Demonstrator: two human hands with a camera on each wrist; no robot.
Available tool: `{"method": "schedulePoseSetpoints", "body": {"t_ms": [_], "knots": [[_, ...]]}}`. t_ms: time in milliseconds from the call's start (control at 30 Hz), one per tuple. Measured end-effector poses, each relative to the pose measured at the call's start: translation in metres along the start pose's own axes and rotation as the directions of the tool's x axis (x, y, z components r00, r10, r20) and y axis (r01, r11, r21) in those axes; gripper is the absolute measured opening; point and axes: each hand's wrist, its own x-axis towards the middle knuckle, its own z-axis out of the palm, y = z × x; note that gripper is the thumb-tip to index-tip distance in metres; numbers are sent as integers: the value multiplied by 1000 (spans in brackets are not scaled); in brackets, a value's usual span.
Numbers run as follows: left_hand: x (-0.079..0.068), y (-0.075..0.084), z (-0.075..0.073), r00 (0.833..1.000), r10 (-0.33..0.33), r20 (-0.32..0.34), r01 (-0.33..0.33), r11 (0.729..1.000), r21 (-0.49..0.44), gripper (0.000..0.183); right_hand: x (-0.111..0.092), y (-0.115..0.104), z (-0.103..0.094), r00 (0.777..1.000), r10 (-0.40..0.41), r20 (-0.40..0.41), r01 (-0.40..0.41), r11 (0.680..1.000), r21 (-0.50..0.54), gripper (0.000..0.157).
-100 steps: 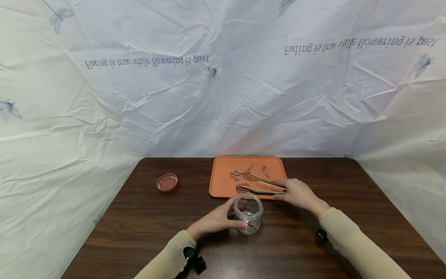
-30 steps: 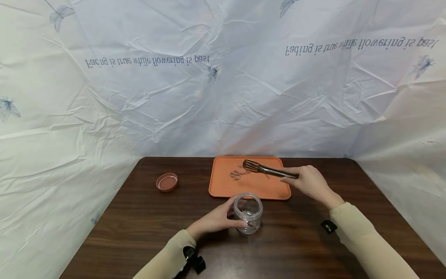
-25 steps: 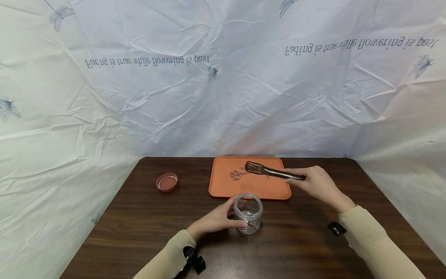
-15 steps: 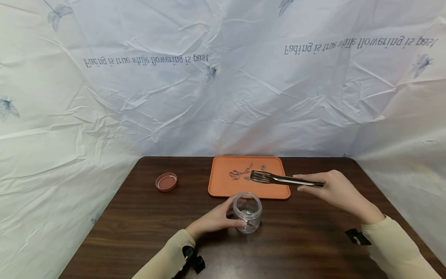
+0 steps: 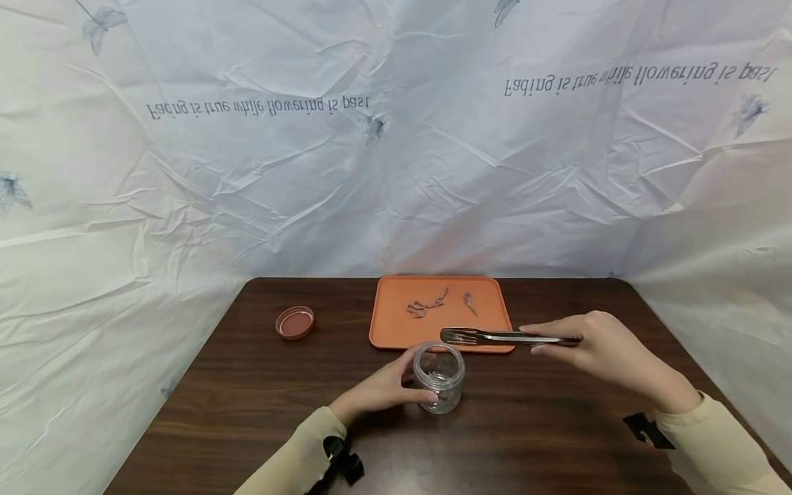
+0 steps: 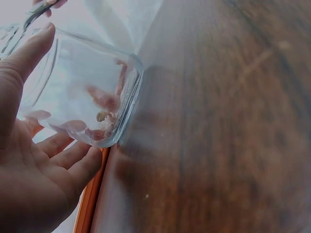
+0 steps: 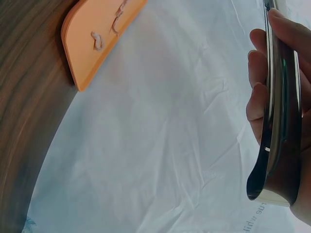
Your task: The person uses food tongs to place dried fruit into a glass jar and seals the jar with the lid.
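Note:
My left hand (image 5: 385,386) grips a clear jar (image 5: 450,395) from its left side, thumb in front, and the jar stands upright and uncovered on the table. Through its wall in the left wrist view, a few pinkish-brown shrivelled strips (image 6: 108,99) show at the bottom. My right hand (image 5: 609,350) holds metal tongs (image 5: 513,337), squeezed nearly together, their slotted tips just above the jar's far rim. Whether a piece sits between the tips is too small to tell. More such strips (image 5: 416,311) lie on the orange tray (image 5: 386,333) behind the jar.
A reddish-brown round lid (image 5: 295,323) lies on the dark wooden table (image 5: 247,412) at the left. White printed sheeting (image 5: 309,179) encloses the table's back and sides. The tray reaches close to the back edge.
The right hand has lifted the tongs off the tray, then swung right and toward me, bringing their squeezed tips to the jar. Fewer strips lie on the tray's near side. Left hand and jar stay put.

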Motion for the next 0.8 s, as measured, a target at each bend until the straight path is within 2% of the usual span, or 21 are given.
{"method": "schedulePoseSetpoints", "body": {"t_ms": [367, 567, 800], "knots": [[0, 0, -1, 1000, -13, -7, 13, 1000, 8, 84, 3, 4, 3, 1000, -16, -16, 16, 1000, 4, 37], [-1, -1, -1, 1000, -25, -7, 25, 999, 31, 86, 8, 6, 5, 999, 39, -5, -40, 999, -34, 41], [0, 0, 0, 1000, -18, 0, 18, 1000, 5, 86, 20, 10, 14, 996, 91, 5, -91, 994, -62, 54]]}}
